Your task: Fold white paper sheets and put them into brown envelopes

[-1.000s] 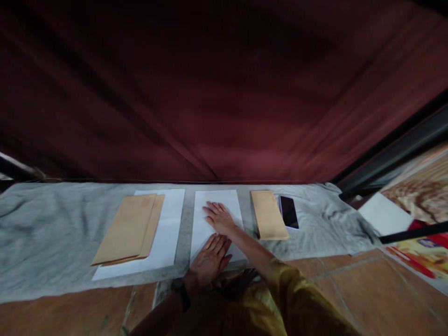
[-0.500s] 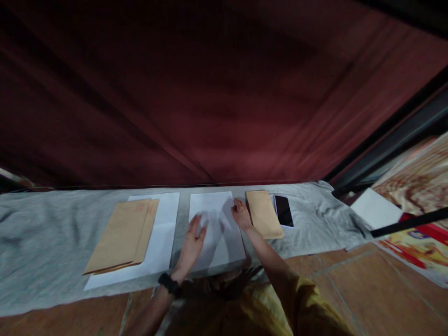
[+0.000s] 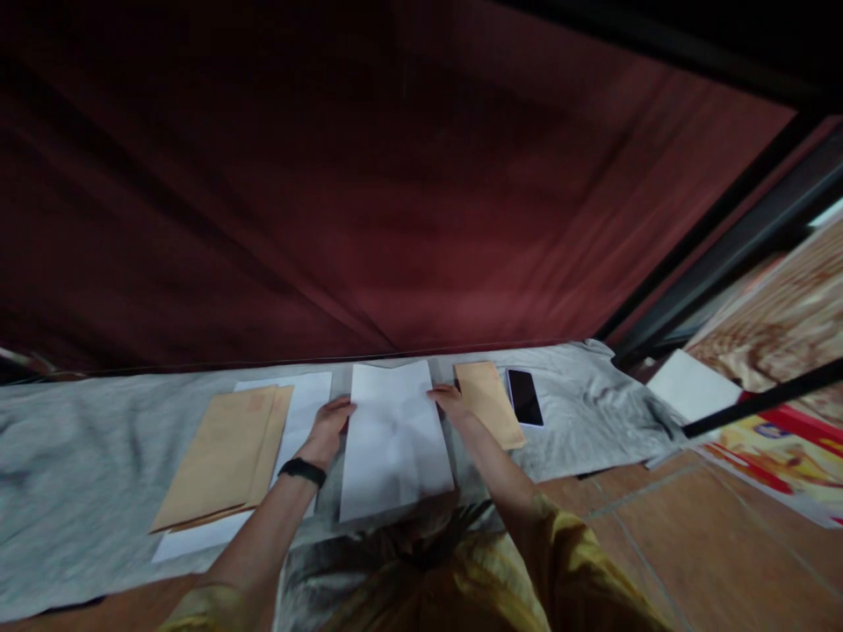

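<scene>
A white sheet of paper [image 3: 393, 448] is in front of me, its far edge slightly bent up. My left hand [image 3: 329, 427] pinches its left edge, and my right hand [image 3: 449, 400] grips the opposite edge at about the same height. Thumbs show on or near the paper, while the other fingers are partly hidden behind it. Close to my right hand lies a single brown envelope [image 3: 491, 405]. Left of my left hand, a pair of overlapping brown envelopes [image 3: 214, 456] rests on more white paper [image 3: 306, 399].
A phone [image 3: 525, 397] lies right of the single envelope. All this sits on a grey cloth [image 3: 85, 474] along a dark red curtain [image 3: 408, 298]. Dark metal bars [image 3: 711, 237], a white box-like piece [image 3: 693, 384] and a colourful printed package [image 3: 783, 452] are at the right, above tiled floor [image 3: 652, 527].
Both hands were open over the sheet; now they have closed on its left and right edges. The paper appears a little raised and bent. My view has shifted slightly.
</scene>
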A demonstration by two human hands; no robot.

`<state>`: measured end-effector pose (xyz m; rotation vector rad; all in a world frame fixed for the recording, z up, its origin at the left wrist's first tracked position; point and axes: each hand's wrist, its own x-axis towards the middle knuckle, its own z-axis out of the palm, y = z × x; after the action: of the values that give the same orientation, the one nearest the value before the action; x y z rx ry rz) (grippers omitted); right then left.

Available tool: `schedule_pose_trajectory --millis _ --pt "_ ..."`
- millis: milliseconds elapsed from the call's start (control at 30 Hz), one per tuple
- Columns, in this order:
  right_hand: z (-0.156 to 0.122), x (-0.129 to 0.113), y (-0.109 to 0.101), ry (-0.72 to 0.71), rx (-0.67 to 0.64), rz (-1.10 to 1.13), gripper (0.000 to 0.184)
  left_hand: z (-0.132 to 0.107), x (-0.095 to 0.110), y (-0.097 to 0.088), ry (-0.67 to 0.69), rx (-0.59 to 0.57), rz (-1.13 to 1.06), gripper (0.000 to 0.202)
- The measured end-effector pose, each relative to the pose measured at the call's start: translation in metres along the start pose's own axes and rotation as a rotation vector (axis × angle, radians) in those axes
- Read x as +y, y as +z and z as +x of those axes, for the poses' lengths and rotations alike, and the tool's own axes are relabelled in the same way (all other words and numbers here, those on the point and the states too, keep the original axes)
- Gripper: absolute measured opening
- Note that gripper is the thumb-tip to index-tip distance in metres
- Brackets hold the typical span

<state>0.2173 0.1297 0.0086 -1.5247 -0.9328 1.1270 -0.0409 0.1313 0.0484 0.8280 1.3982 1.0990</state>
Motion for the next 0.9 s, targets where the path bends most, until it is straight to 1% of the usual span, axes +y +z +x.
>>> schedule_pose_trajectory --millis 100,167,233,267,333,367,400,433,467,533,567,600,633,667,700,733,767,800,900 --pt "-0.001 -0.030 -0.004 -0.010 -0.013 0.073 0.026 0.005 0.029 0.000 0.069 -0.026 0.015 0.034" --pt "0.003 -0.060 -0.010 -0.064 -0.024 0.129 0.024 0.011 0.058 0.002 0.130 -0.040 0.025 0.035" --pt "0.006 -0.095 -0.019 -0.140 -0.021 0.176 0.024 0.015 0.092 0.003 0.204 -0.042 0.027 0.036" --pt "0.006 -0.112 -0.024 -0.180 -0.021 0.193 0.024 0.014 0.108 0.003 0.260 -0.044 0.023 0.037" --pt "0.002 -0.140 -0.034 -0.277 -0.031 0.226 0.026 0.008 0.135 0.002 0.463 -0.095 0.044 0.037" --pt "-0.003 -0.150 -0.038 -0.384 -0.058 0.241 0.025 0.003 0.143 0.001 0.538 -0.116 0.062 0.035" --pt "-0.009 -0.157 -0.041 -0.471 -0.070 0.245 0.025 -0.003 0.147 -0.001 0.598 -0.133 0.080 0.033" --pt "-0.017 -0.159 -0.044 -0.529 -0.074 0.241 0.023 -0.010 0.147 -0.004 0.638 -0.148 0.104 0.031" --pt "-0.026 -0.156 -0.046 -0.566 -0.070 0.228 0.021 -0.017 0.142 -0.007 0.661 -0.162 0.135 0.029" --pt "-0.044 -0.140 -0.048 -0.592 -0.051 0.175 0.017 -0.029 0.122 -0.016 0.667 -0.192 0.224 0.027" --pt "-0.054 -0.127 -0.048 -0.599 -0.021 0.143 0.014 -0.034 0.108 -0.022 0.670 -0.206 0.276 0.025" --pt "-0.064 -0.111 -0.048 -0.605 -0.008 0.100 0.011 -0.038 0.092 -0.028 0.667 -0.247 0.326 0.023" --pt "-0.073 -0.094 -0.048 -0.612 -0.025 0.052 0.012 -0.042 0.076 -0.034 0.674 -0.272 0.342 0.022" --pt "-0.082 -0.075 -0.048 -0.615 -0.057 -0.007 0.017 -0.045 0.058 -0.041 0.676 -0.290 0.365 0.020" --pt "-0.091 -0.057 -0.048 -0.621 -0.070 -0.069 0.024 -0.047 0.041 -0.047 0.667 -0.279 0.398 0.018" --pt "-0.099 -0.038 -0.047 -0.624 -0.063 -0.125 0.032 -0.050 0.024 -0.053 0.648 -0.296 0.467 0.020" --pt "-0.106 -0.021 -0.047 -0.622 -0.068 -0.196 0.041 -0.052 0.008 -0.058 0.639 -0.307 0.523 0.024" --pt "-0.113 -0.004 -0.047 -0.622 -0.098 -0.284 0.049 -0.054 -0.007 -0.063 0.629 -0.341 0.572 0.031" --pt "-0.132 0.036 -0.047 -0.668 -0.210 -0.571 0.066 -0.061 -0.048 -0.075 0.632 -0.435 0.683 0.041"
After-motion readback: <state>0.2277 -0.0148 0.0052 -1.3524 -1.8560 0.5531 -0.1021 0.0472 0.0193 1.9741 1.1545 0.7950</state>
